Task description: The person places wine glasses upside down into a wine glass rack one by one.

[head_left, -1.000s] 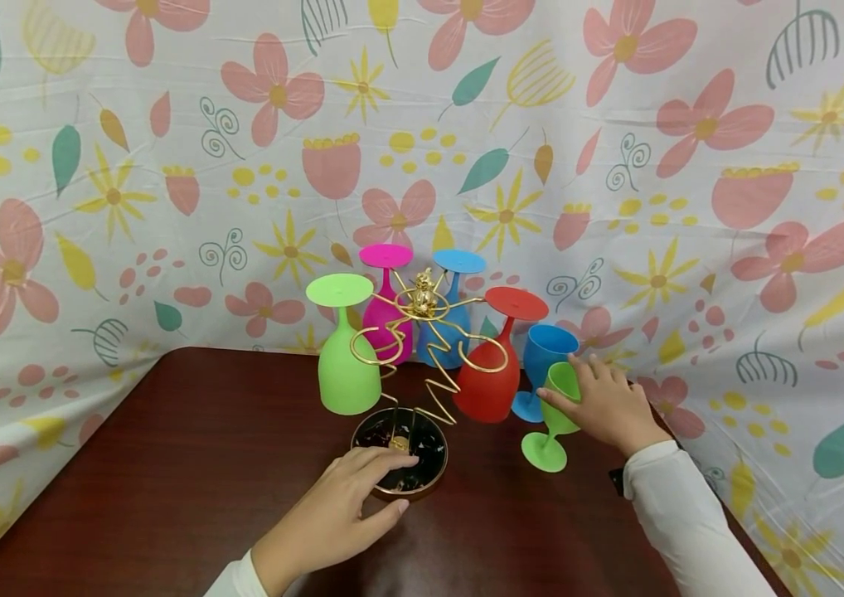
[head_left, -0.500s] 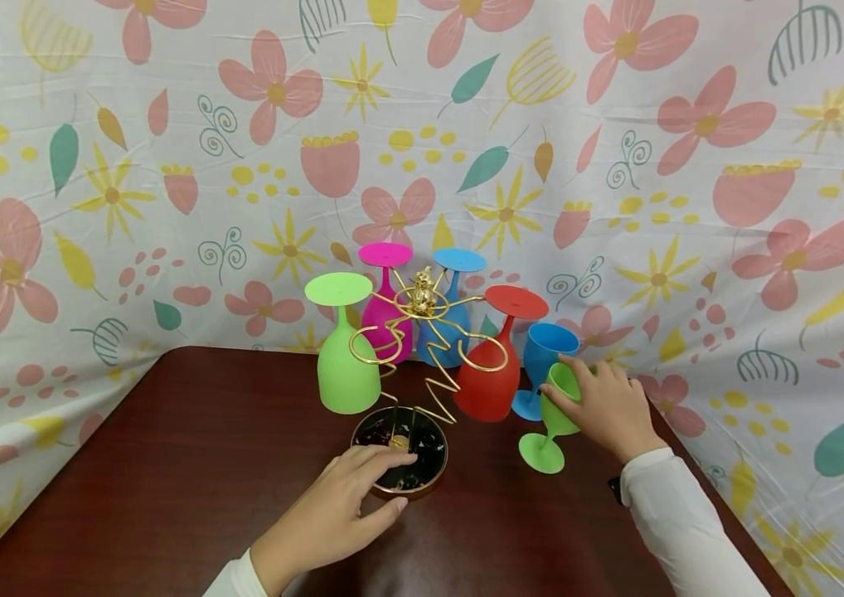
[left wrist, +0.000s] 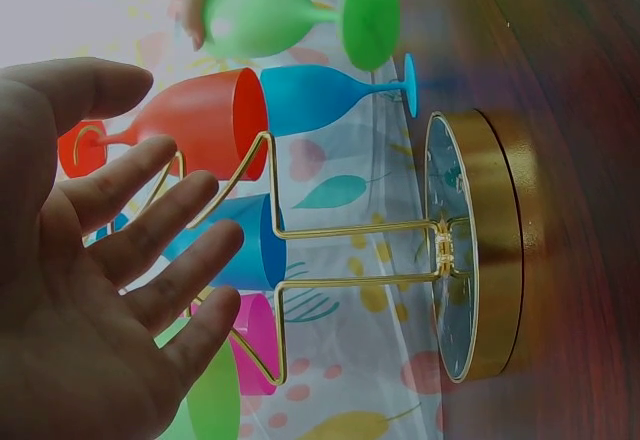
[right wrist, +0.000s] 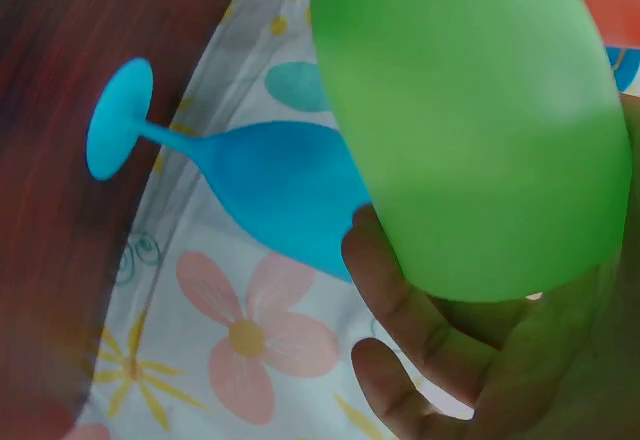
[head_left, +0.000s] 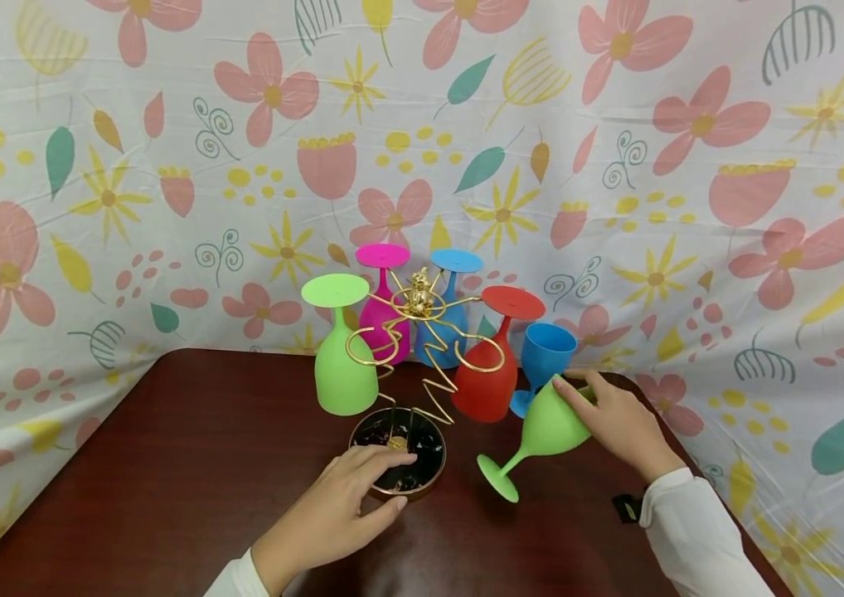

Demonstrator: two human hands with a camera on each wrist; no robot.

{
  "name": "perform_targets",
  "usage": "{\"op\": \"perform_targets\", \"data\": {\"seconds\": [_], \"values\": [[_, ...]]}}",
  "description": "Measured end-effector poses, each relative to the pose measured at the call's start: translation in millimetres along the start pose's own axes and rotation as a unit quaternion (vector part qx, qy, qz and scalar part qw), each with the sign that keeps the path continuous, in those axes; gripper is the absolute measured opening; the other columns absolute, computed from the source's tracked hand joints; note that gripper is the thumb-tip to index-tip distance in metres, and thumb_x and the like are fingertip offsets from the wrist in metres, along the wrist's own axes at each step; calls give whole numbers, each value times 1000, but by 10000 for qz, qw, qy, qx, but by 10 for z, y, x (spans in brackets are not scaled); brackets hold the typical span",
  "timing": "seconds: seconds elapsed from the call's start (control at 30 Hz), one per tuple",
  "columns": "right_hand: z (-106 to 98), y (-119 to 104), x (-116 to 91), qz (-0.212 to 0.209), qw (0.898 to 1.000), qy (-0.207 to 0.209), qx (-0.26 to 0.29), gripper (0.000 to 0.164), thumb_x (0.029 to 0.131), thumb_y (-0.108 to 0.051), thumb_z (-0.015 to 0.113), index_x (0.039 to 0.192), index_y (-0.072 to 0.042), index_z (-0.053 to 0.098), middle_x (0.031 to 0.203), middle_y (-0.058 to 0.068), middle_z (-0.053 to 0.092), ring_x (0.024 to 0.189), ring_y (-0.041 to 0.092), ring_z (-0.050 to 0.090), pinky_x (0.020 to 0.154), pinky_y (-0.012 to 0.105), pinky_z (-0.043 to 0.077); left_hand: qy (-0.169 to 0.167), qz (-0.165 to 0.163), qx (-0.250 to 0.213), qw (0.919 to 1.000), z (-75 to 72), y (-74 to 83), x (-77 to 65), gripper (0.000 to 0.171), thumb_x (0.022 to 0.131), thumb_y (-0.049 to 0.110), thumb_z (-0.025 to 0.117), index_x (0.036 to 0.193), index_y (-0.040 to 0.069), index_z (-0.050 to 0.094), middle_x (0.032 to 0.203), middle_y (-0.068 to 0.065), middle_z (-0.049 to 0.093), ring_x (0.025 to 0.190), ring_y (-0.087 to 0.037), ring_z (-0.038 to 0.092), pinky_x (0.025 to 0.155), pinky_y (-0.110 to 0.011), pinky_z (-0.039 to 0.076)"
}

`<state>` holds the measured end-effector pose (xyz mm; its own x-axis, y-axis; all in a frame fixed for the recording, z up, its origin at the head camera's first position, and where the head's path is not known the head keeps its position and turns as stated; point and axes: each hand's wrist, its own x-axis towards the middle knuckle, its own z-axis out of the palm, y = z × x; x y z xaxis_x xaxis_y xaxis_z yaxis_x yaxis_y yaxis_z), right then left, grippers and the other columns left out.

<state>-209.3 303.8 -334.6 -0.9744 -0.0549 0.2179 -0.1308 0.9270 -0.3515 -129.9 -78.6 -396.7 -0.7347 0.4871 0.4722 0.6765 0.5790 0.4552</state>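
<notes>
My right hand (head_left: 627,427) grips a green goblet (head_left: 552,427) by the rim end of its bowl. The goblet is lifted and tilted, its foot pointing down and left; in the right wrist view the green bowl (right wrist: 475,130) fills the top, with fingers curled at its rim. My left hand (head_left: 340,506) lies open with loosely bent fingers beside the round black base (head_left: 429,452) of a gold wire rack (head_left: 422,307). In the left wrist view its palm (left wrist: 90,290) shows bare. An upright blue goblet (head_left: 547,348) stands behind the green one.
Upside down on the rack hang a green goblet (head_left: 346,381), a pink goblet (head_left: 383,319), a blue goblet (head_left: 443,332) and a red goblet (head_left: 487,381). The brown table (head_left: 168,481) ends at a flowered cloth (head_left: 392,108) behind and at the right.
The green goblet has gone from upright to tilted and lifted, its foot swinging left toward me. My right hand has moved slightly down with it. The left hand keeps its place.
</notes>
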Motion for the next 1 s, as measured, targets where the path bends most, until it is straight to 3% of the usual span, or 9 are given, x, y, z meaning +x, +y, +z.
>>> {"op": "perform_targets", "data": {"seconds": [0.17,0.33,0.57,0.67,0.8,0.93,1.0], "values": [[60,31,-47,140,9964,-530,644,66,91,-67,28,137,-21,44,130,15,54,114,38,53,82,54,47,-264,-314,-280,9988,-16,3,-6,44,89,42,59,130,46,43,129,20,48,125,-8,44,99,-51,38],[115,31,-46,180,9831,-1164,1399,64,94,-62,26,139,-19,43,128,10,52,116,31,49,91,51,45,-174,-243,-270,9992,-21,-18,-6,44,89,40,60,129,46,43,128,21,49,123,-7,45,98,-50,39],[201,5,-62,758,9495,-2038,2262,55,89,-70,26,116,-30,53,113,2,55,113,23,46,91,42,41,-162,-30,-302,9994,-3,-54,28,44,92,27,59,130,43,45,127,22,50,121,-7,46,97,-46,42],[290,-28,-97,947,9391,-2284,2386,57,88,-72,26,118,-31,52,115,2,53,115,23,43,90,43,41,-221,121,-273,9993,42,-70,53,44,92,23,58,131,41,45,127,20,51,123,-9,47,98,-44,44],[424,-91,-128,915,9223,-2511,2790,60,91,-68,26,123,-23,49,118,7,51,116,24,43,87,43,45,-195,508,-421,9976,103,-87,106,43,93,21,58,132,36,47,126,15,52,119,-9,49,92,-34,48],[544,-170,-176,749,8930,-2796,3447,63,94,-63,24,129,-14,45,121,10,51,112,24,49,86,45,50,-153,905,-964,9911,166,-74,174,41,91,22,61,129,32,51,126,13,53,116,-7,50,88,-27,49],[604,-212,-210,632,8746,-2986,3769,64,96,-60,24,134,-12,42,124,11,50,113,23,49,87,45,50,-179,946,-1266,9873,206,-50,206,40,89,27,63,127,35,53,125,17,53,116,-4,49,96,-33,46]]}}
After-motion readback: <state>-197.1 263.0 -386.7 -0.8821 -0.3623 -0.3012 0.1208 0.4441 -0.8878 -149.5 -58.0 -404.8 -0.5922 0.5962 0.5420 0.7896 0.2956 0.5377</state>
